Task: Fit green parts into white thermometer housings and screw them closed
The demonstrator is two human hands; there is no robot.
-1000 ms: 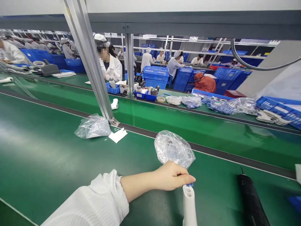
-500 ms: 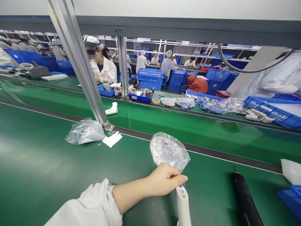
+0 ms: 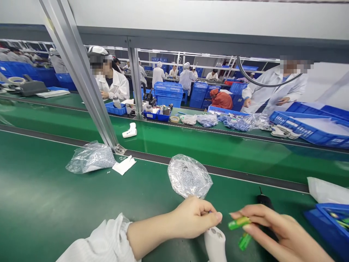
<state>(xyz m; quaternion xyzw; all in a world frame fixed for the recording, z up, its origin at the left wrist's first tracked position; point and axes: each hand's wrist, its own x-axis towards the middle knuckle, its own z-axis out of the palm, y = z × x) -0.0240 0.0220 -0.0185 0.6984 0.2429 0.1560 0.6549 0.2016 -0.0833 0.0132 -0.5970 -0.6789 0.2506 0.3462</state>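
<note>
My left hand [image 3: 195,217] rests on the green bench with its fingers pinched over the top of a white plastic housing [image 3: 215,244] that stands upright at the bottom edge. What the fingertips pinch is hidden. My right hand [image 3: 272,228] comes in from the lower right and holds two small green parts [image 3: 239,228] between thumb and fingers, close to the housing's top. A clear plastic bag of small metal pieces [image 3: 189,177] lies just beyond my left hand. A black tool [image 3: 263,199] lies behind my right hand.
A second clear bag [image 3: 90,157] and a white folded cloth [image 3: 124,165] lie by the aluminium post [image 3: 81,83]. A white housing [image 3: 130,130] sits on the green conveyor. Blue bins [image 3: 331,222] stand at right. Several workers in white coats sit or stand beyond.
My right hand has come into view from the lower right with green parts. The camera has tipped down and swung right, and a standing person now shows at the far right.
</note>
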